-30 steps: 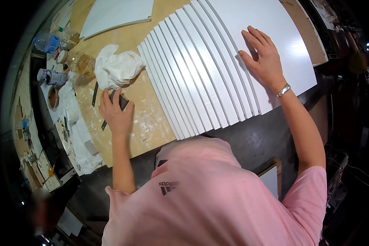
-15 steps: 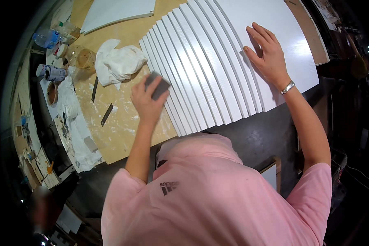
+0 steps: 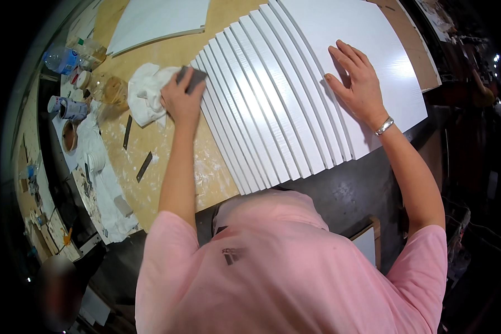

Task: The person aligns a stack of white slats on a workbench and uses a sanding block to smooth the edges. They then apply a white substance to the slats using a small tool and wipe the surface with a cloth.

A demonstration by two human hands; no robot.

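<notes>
**Left hand on sanding block at edge of fanned white boards**

Workbench surface is bare plywood, dusted and smeared with white, set in a dim workshop. Nearest the viewer, two dark flat sticks lie loose on the plywood, well left of the forearm.

White boards lie fanned across the bench, overlapping edge over edge, from the near bench edge toward the far right. Right hand rests palm down on the rightmost, broadest board, fingers spread apart, gripping nothing; a metal wrist band sits just behind it.

Left hand is closed over a grey sanding block. The block protrudes beyond the fingertips and lies against the leftmost board edges at the far end of the fan. Fingers curl over its top, thumb side toward the rag.

White rag lies crumpled, touching the left hand on its outer side. Farther left stand paint tins, jars and a plastic bottle. Another white panel lies beyond, at the far edge.
</notes>
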